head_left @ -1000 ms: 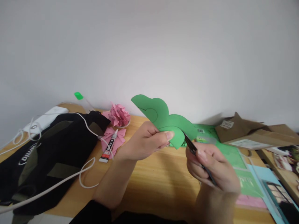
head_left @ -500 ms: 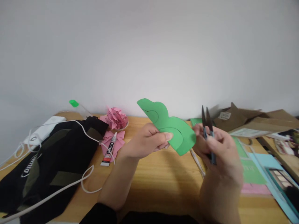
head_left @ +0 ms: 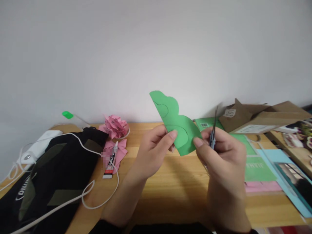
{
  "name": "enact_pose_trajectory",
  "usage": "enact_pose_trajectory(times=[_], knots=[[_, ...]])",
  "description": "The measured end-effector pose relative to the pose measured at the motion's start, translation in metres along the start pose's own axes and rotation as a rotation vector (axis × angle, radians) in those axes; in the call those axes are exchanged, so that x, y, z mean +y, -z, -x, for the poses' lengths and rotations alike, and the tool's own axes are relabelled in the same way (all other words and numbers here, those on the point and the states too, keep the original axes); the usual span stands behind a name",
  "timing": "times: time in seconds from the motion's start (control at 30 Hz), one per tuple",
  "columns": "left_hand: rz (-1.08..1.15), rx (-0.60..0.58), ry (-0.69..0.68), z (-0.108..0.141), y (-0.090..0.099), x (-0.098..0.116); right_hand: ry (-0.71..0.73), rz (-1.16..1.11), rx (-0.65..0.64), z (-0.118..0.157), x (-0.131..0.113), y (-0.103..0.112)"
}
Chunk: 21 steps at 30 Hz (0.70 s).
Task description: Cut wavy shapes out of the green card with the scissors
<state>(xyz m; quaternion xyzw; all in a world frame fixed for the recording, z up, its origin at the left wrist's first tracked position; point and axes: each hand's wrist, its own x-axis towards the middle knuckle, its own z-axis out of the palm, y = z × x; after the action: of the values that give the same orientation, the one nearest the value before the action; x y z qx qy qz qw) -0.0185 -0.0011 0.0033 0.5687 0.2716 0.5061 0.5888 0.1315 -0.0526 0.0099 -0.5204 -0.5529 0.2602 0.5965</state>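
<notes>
One head-worn view, close above the wooden table (head_left: 168, 191), forward and down toward the pale wall (head_left: 156, 48) behind.

Soft light leaves the wall (head_left: 156, 48) brightest mid-frame, dimmer toward the upper corners. A diffuse shadow crosses the table (head_left: 161, 185) at lower centre. Pixelation mars a small patch left of centre.

Wooden table (head_left: 165, 198) spreads below the fingers (head_left: 173, 134). Well left of them lies a black bag (head_left: 73, 165); on the same side but closer, pink paper (head_left: 122, 152), with a pink flower (head_left: 115, 126) just beyond it. Right of them lies a green pack (head_left: 259, 170), a blue sheet (head_left: 270, 155) showing at its far edge.
</notes>
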Motion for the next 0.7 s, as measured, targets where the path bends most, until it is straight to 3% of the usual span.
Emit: enact_pose_trajectory(times=[0.1, 0.3, 0.37, 0.47, 0.53, 0.63, 0.7], knots=[[0.011, 0.043, 0.019, 0.002, -0.003, 0.001, 0.133, 0.157, 0.052, 0.002, 0.0, 0.001], [0.152, 0.012, 0.155, 0.001, -0.002, 0.0, 0.379, 0.432, 0.141, -0.002, -0.001, -0.003], [0.163, 0.036, 0.144, 0.001, -0.003, 0.001, 0.347, 0.418, 0.155, -0.003, -0.001, -0.002], [0.15, 0.111, 0.084, 0.0, -0.003, 0.001, 0.153, 0.193, 0.139, -0.002, -0.003, 0.006], [0.141, 0.155, 0.048, 0.0, -0.002, 0.001, -0.007, -0.063, -0.098, 0.0, -0.006, 0.014], [0.152, 0.208, 0.022, 0.001, -0.001, 0.001, -0.223, -0.288, -0.607, 0.0, -0.013, 0.02], [0.169, 0.246, 0.002, 0.001, -0.002, 0.002, -0.361, -0.321, -0.753, 0.0, -0.015, 0.019]])
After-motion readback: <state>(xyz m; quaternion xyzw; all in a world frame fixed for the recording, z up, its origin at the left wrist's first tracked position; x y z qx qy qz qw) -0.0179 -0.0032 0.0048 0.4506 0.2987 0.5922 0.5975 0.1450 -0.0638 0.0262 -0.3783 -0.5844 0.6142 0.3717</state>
